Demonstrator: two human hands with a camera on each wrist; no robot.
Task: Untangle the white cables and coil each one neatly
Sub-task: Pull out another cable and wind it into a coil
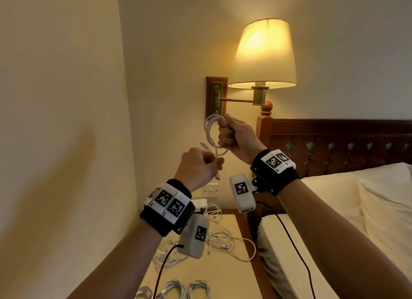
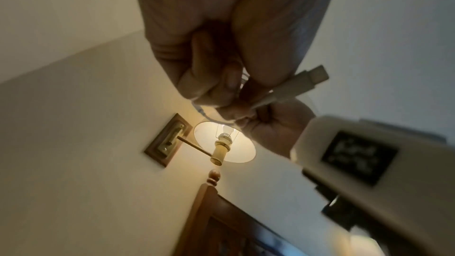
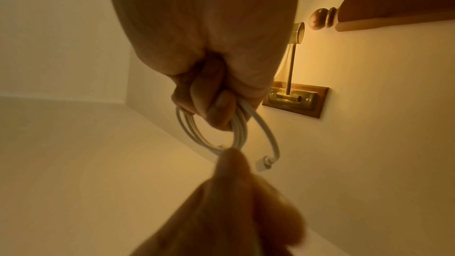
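Note:
Raised in front of the wall, my right hand [image 1: 231, 136] grips a white cable [image 1: 210, 134] wound into several loops that hang to its left. Just below, my left hand [image 1: 198, 168] pinches the same cable near its end, and one plug [image 2: 305, 83] sticks out past the thumb. The other plug [image 3: 262, 164] dangles free off the coil [image 3: 216, 133] under my right fist [image 3: 209, 92]. On the bedside table [image 1: 194, 267] lie tangled white cables [image 1: 225, 238], with coiled white cables [image 1: 178, 287] at the near edge.
A lit wall lamp [image 1: 263, 56] on a brass arm hangs just above and behind the hands. A wooden headboard [image 1: 334, 142] and bed with a white pillow [image 1: 361, 187] fill the right. Wall sockets [image 1: 210, 190] sit behind the table. Black leads trail from both wrist cameras.

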